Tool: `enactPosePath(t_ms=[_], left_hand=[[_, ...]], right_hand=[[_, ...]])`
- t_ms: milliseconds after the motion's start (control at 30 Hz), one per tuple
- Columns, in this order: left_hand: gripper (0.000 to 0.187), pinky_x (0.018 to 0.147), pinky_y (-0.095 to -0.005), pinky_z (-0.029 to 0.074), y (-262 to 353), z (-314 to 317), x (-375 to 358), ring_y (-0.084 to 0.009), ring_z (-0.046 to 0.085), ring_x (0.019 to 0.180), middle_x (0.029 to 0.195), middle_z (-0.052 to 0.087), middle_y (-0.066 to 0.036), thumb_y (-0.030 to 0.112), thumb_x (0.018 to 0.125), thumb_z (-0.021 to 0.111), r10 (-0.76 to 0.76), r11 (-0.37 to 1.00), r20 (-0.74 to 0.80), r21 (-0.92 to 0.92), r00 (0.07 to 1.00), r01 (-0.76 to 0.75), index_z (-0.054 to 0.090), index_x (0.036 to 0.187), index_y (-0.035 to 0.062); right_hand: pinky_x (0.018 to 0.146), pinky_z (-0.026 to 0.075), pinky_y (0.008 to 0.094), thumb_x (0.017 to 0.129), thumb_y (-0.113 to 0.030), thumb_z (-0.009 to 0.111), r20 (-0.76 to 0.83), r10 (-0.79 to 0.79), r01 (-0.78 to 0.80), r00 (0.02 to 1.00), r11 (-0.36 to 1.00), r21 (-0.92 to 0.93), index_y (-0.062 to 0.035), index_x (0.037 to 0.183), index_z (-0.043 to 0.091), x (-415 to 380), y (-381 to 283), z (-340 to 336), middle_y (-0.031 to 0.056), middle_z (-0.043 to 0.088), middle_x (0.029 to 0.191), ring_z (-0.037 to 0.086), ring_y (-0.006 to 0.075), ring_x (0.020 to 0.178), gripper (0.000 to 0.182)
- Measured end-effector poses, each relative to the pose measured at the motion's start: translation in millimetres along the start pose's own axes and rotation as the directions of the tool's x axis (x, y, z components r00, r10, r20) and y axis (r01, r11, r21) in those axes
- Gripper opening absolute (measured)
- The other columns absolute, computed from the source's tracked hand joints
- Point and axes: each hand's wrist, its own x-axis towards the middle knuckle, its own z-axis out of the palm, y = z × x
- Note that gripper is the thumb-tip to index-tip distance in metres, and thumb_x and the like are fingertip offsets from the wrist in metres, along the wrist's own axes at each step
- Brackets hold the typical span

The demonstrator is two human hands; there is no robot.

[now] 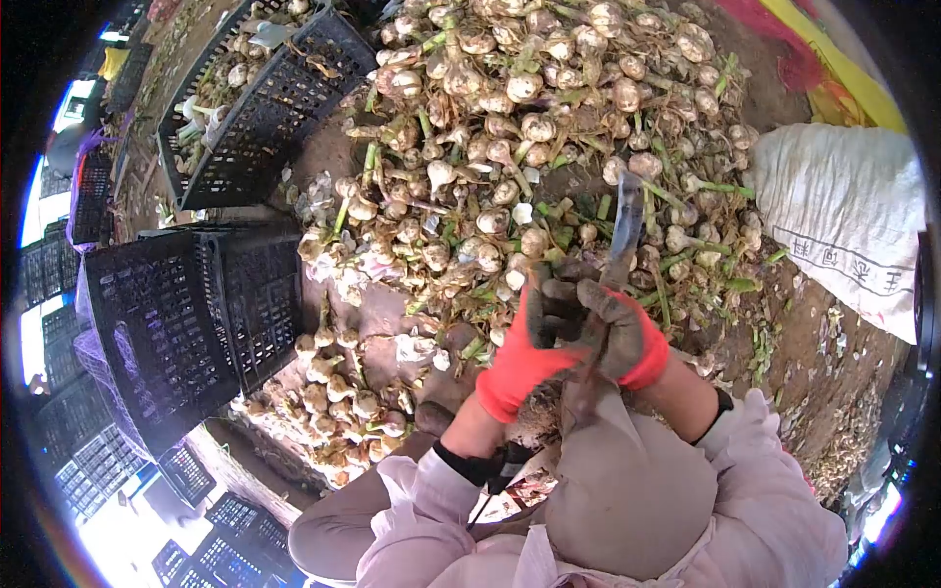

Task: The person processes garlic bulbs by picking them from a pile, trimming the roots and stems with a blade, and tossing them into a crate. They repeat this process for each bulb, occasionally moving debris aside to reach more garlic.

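Note:
Both my hands wear red gloves with dark, dirty palms and fingers, and they meet above my lap. My right hand is closed around the lower part of a long knife-like tool, whose metal blade points up and away from me over the heap. Close against it on the left, my left hand has its fingers curled in; what lies inside them is hidden. Just beyond the hands spreads a large heap of garlic bulbs with roots and cut green stems.
A smaller garlic pile lies by my left knee. Black plastic crates stand at the left, and another crate holding garlic sits at the upper left. A white woven sack lies at the right. Peelings litter the ground.

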Motion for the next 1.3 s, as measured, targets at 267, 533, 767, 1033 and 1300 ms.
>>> enactPosePath(t_ms=[267,533,767,1033,1300], left_hand=[[0.057,0.091,-0.0343,0.043,-43.6,-70.3,-12.0,-0.0313,0.054,0.105,0.124,0.047,-0.017,0.006,0.076,0.062,0.235,0.664,-0.15,0.746,0.96,-0.046,0.039,0.128,0.0049],[0.065,0.085,-0.0396,0.045,-78.8,-3.2,42.1,-0.037,0.053,0.102,0.122,0.047,-0.02,0.012,0.07,0.067,0.037,0.321,0.053,0.945,0.998,-0.062,0.039,0.128,0.0049],[0.083,0.088,-0.0409,0.041,38.3,32.5,20.4,-0.0384,0.05,0.104,0.119,0.046,-0.023,0.027,0.06,0.078,0.011,0.405,0.145,0.904,0.989,-0.137,0.039,0.131,0.0093],[0.085,0.092,-0.0294,0.04,-4.1,19.7,19.5,-0.0152,0.046,0.11,0.121,0.046,-0.008,-0.001,0.06,0.075,-0.13,0.985,0.116,0.126,0.985,0.115,0.03,0.132,0.0057],[0.072,0.076,-0.0287,0.048,-0.8,30.0,11.2,-0.0156,0.058,0.088,0.106,0.056,-0.009,0.012,0.059,0.079,0.127,0.821,0.062,0.554,0.99,-0.14,0.042,0.12,0.002]], right_hand=[[0.075,0.047,0.029,0.081,-0.014,0.061,-0.346,-0.534,0.132,0.771,0.666,-0.735,0.0006,0.112,0.054,-21.7,-48.7,-104.4,0.0092,0.062,0.096,0.059,0.0151,0.081,0.035],[0.071,0.047,0.0275,0.073,-0.014,0.07,-0.371,-0.526,-0.042,0.765,0.534,-0.844,0.004,0.112,0.053,1.7,10.5,-123.2,0.0074,0.063,0.093,0.058,0.0142,0.079,0.045],[0.074,0.051,0.0329,0.088,-0.014,0.051,-0.211,-0.053,0.013,0.976,0.982,-0.188,-0.0015,0.121,0.043,-47.6,-29.8,-75.0,0.0102,0.059,0.104,0.062,0.0199,0.084,0.036],[0.067,0.049,0.0294,0.082,-0.023,0.063,-0.273,-0.003,-0.195,0.962,0.694,-0.693,-0.0011,0.104,0.057,-47.6,-56.6,-20.8,0.0044,0.062,0.095,0.06,0.0129,0.08,0.032],[0.067,0.047,0.0408,0.064,-0.021,0.062,0.23,-0.184,0.091,0.956,-0.557,-0.826,-0.0071,0.104,0.055,-60.3,-60.0,-23.9,0.014,0.06,0.084,0.058,0.0331,0.08,0.042]])
